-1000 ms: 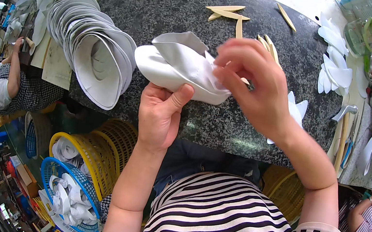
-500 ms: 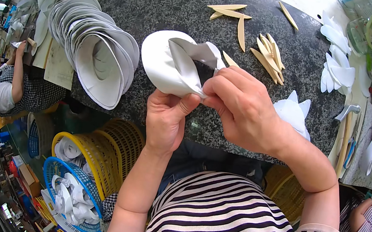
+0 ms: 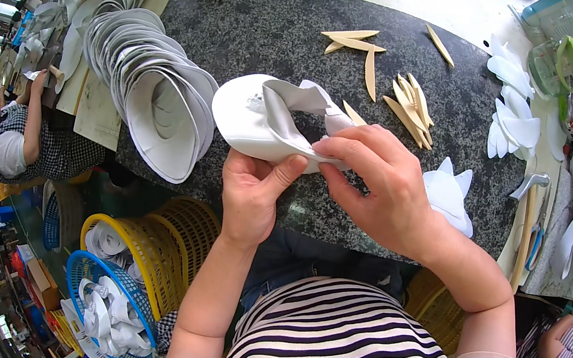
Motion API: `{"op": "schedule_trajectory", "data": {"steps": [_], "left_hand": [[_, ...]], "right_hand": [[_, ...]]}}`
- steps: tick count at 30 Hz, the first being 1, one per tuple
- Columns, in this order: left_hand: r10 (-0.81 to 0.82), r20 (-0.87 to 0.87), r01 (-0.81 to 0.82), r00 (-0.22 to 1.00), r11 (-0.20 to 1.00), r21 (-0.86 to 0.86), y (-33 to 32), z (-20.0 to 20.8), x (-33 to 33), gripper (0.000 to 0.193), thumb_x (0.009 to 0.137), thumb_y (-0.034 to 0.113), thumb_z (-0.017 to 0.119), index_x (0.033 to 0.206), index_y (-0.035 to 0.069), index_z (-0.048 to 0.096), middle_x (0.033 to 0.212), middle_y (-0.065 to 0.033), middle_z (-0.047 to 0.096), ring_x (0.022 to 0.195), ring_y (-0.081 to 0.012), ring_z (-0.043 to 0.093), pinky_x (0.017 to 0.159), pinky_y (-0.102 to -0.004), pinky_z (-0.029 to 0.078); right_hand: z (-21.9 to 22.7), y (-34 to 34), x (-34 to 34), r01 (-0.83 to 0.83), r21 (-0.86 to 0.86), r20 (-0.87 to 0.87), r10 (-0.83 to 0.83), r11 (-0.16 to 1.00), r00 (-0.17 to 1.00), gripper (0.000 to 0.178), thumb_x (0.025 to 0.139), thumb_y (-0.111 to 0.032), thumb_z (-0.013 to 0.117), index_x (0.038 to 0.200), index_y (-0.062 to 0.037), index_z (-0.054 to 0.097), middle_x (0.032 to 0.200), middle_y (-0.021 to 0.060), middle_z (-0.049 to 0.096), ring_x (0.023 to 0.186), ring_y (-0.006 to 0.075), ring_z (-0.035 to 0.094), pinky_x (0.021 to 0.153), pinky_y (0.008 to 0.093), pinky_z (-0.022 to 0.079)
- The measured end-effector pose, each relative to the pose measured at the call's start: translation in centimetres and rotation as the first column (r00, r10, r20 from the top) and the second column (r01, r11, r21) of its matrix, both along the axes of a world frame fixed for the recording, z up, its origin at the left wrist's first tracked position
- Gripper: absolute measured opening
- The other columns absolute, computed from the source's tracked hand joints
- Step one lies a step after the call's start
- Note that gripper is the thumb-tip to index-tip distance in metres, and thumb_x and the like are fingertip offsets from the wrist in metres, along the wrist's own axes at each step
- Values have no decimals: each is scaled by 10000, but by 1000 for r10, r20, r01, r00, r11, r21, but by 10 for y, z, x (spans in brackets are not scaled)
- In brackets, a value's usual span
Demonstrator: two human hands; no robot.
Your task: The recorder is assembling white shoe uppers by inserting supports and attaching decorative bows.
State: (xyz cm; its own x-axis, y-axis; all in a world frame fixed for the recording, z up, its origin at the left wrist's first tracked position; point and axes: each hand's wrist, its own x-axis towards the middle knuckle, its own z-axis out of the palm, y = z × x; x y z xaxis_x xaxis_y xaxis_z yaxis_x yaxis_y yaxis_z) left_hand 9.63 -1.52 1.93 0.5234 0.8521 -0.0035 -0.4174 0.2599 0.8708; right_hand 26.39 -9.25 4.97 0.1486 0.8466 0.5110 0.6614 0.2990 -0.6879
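A white shoe upper [image 3: 255,117] with a grey lining is held over the near side of a dark speckled slab [image 3: 251,29]. My left hand [image 3: 254,192] pinches its lower edge between thumb and fingers. My right hand [image 3: 380,183] grips the edge on the right, thumb and fingertips pressed together on the white material. The opening of the upper faces up, with the slab showing through it. To the left lies a long overlapping row of similar white uppers [image 3: 168,117]. Several slim beige pointed pieces [image 3: 408,108] lie beyond my right hand.
White cut pieces [image 3: 450,195] lie right of my right hand, more [image 3: 516,119] at the slab's right edge. A hammer [image 3: 523,226] and blue-handled scissors [image 3: 536,244] are beside it. Yellow [image 3: 171,235] and blue baskets [image 3: 77,273] stand below left. A person [image 3: 21,134] works at far left.
The view has shifted, so the slab sits lower in the picture. My right fingers have moved along the edge of the upper, and the upper is tilted flatter. Both hands keep hold of it.
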Motion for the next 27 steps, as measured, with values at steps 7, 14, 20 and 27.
{"op": "schedule_trajectory", "data": {"steps": [7, 14, 20, 27], "left_hand": [[-75, 67, 76, 995, 997, -13, -6, -9, 1, 375, 931, -5, 733, 1277, 7, 589, 1153, -77, 701, 1065, -157, 669, 975, -324, 534], [-157, -115, 145, 981, 984, -108, 20, 4, -15, 410, 966, 120, 727, 1317, -26, 574, 1218, -131, 699, 1085, -222, 703, 907, -370, 619], [-58, -44, 56, 997, 996, -63, 9, 7, -5, 390, 970, 114, 718, 1306, -31, 585, 1219, -147, 695, 1096, -233, 705, 893, -371, 639], [-229, -65, 219, 971, 967, -133, 23, 14, -15, 391, 984, 155, 712, 1299, -43, 590, 1201, -139, 699, 1077, -222, 703, 935, -384, 599]], "right_hand": [[1, 0, 10, -125, -111, -17, 124, 986, 992, 194, 792, -21, 777, 964, -34, 687, 921, 101, 668, 843, 299, 650, 736, 393, 511], [4, 0, 30, -150, -159, 217, 183, 976, 959, 222, 803, -22, 766, 1005, -63, 682, 937, 78, 665, 915, 300, 637, 813, 407, 484], [0, 8, 11, -81, 68, 183, 67, 994, 981, 234, 780, -28, 755, 984, -62, 645, 922, 77, 619, 877, 286, 611, 799, 412, 452], [15, 5, 23, -170, -23, 244, 170, 985, 955, 226, 824, -122, 790, 1002, -65, 662, 969, 80, 651, 917, 290, 622, 878, 405, 443]]}}
